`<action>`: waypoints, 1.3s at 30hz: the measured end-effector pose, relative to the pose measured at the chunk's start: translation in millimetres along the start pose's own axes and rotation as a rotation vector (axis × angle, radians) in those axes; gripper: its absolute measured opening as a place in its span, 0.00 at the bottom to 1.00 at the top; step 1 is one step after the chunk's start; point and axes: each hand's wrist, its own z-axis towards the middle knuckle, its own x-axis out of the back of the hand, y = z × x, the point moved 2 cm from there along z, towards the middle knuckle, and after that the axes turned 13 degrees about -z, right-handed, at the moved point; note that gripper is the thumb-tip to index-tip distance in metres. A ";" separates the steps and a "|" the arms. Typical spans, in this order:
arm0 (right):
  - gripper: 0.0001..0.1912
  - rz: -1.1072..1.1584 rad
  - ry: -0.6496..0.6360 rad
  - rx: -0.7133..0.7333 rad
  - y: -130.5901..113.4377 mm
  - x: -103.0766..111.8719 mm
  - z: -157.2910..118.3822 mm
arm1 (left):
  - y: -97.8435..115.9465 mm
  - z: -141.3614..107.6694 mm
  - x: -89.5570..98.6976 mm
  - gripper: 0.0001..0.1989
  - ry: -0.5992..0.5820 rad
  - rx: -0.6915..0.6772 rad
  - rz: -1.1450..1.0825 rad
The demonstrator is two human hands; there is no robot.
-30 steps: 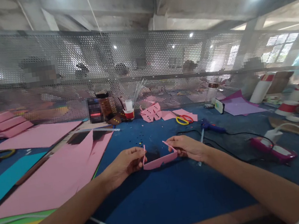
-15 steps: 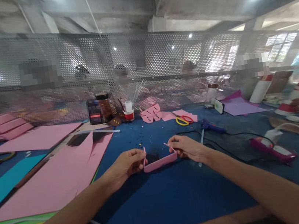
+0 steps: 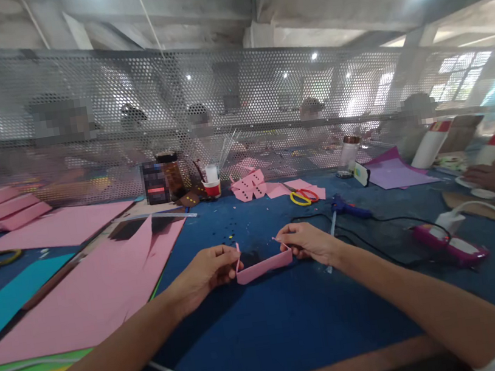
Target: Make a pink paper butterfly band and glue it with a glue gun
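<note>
A narrow pink paper strip (image 3: 263, 267) is bent into a three-sided shape, its two ends turned up and away from me. My left hand (image 3: 216, 270) pinches the left end between thumb and fingers. The right end is pinched by my right hand (image 3: 304, 244). Just beyond the strip, small dark bits (image 3: 231, 234) lie scattered on the blue table (image 3: 259, 337). Past my right hand rests a blue glue gun (image 3: 349, 208) with a clear glue stick at its back. Yellow-and-red scissors (image 3: 303, 196) lie farther back on pink paper.
Large pink sheets (image 3: 75, 302) and a teal strip (image 3: 19, 297) cover the left side. A pink power strip (image 3: 452, 246) with cables sits right. Behind stand a paper cup (image 3: 212, 187), a dark-lidded jar (image 3: 175, 177) and a perforated metal screen (image 3: 252, 86). Another person's hand (image 3: 490, 179) reaches in from the right.
My hands and the pink strip hold nearly the same pose. At the far right, another person's hand has come into view over the table; the camera view has shifted slightly.
</note>
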 end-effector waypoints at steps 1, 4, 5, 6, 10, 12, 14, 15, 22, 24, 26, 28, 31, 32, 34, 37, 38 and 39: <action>0.08 -0.002 0.001 0.000 0.3 0.0 0.2 | -0.1 0.0 0.2 0.13 0.002 0.001 0.002; 0.07 -0.009 0.003 0.006 0.4 -0.3 0.2 | -1.0 1.1 1.6 0.13 -0.007 0.005 0.002; 0.07 -0.011 0.004 0.008 0.2 -0.4 -0.1 | -1.3 1.7 2.2 0.13 -0.014 0.003 -0.001; 0.07 -0.013 0.005 0.010 0.0 -0.6 -0.4 | -1.6 2.3 2.9 0.13 -0.020 0.001 -0.003; 0.07 -0.024 0.011 0.016 -1.6 -0.8 -1.8 | -2.2 3.6 4.4 0.12 -0.034 -0.006 0.003; 0.07 -0.031 0.013 0.020 -2.2 -0.5 -1.8 | -2.1 3.5 3.8 0.12 -0.036 -0.008 0.005; 0.07 -0.038 0.016 0.018 -2.2 0.1 -1.3 | -1.8 3.1 2.8 0.12 -0.031 -0.010 0.004; 0.07 -0.042 0.016 0.017 -1.9 0.4 -0.9 | -1.8 2.8 2.3 0.12 -0.026 -0.012 0.004; 0.08 -0.068 0.004 0.020 0.8 1.2 2.0 | -2.4 2.2 2.5 0.12 -0.009 -0.024 0.007; 0.08 -0.072 -0.001 0.020 1.0 1.2 2.2 | -2.2 2.0 2.4 0.12 -0.001 -0.029 0.008; 0.09 -0.075 -0.006 0.019 0.9 1.2 2.0 | -1.5 1.6 1.7 0.13 0.007 -0.036 0.013; 0.09 -0.079 -0.006 0.016 0.6 1.3 1.6 | -0.9 1.2 0.6 0.13 0.009 -0.036 0.021; 0.09 -0.080 0.001 0.012 -0.3 1.4 0.6 | -1.0 1.0 -0.3 0.13 0.002 -0.041 0.030; 0.09 -0.080 0.002 0.011 -0.5 1.4 0.3 | -1.2 1.2 -0.2 0.13 -0.003 -0.046 0.033; 0.09 -0.079 0.003 0.009 -0.9 1.2 -0.3 | -1.9 1.8 0.4 0.13 -0.007 -0.056 0.040; 0.10 -0.080 0.004 0.007 -1.3 1.0 -0.8 | -2.6 2.8 1.3 0.13 -0.005 -0.066 0.048; 0.10 -0.082 0.004 0.006 -1.4 0.9 -0.9 | -2.6 3.0 1.3 0.13 -0.001 -0.068 0.051; 0.10 -0.084 0.005 0.005 -1.5 0.9 -1.1 | -2.6 3.0 1.0 0.13 0.003 -0.071 0.056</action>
